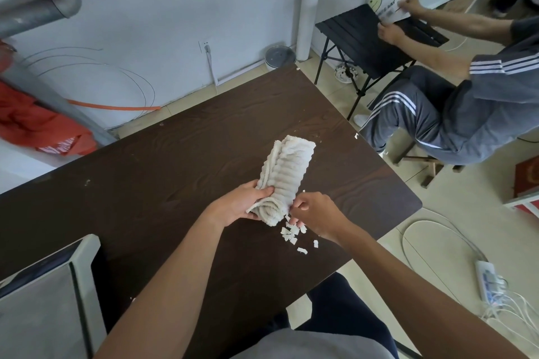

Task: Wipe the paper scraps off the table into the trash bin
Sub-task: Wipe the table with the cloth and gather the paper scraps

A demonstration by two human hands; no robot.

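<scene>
Two bare forearms reached out over the dark table [175, 160], with the work between them. The person's left hand [236, 201] gripped the near end of a folded, ribbed white cloth [288, 172], thumb on top and fingers curled beneath, while the rest of the cloth lay away across the tabletop. The right hand [315, 213] hung just beside that same end, fingers curled down among the paper scraps [291, 233]. From where I stood I could not tell whether it pinched the cloth's corner, a scrap, or nothing.

The scraps sat in a small heap touching the cloth's near end, toward the table's right side. One stray bit [356, 135] lay well apart at the right edge. What I took for the trash bin [52, 294], grey and lidded, stood against the table's near left side, well apart from the heap.

I judged this to be the gathering step, with nothing yet tipped in. Next, the heap would need sweeping leftward across the table to the bin, with the cloth pressed flat so no scrap slipped under it, and the stray would need fetching too.
</scene>
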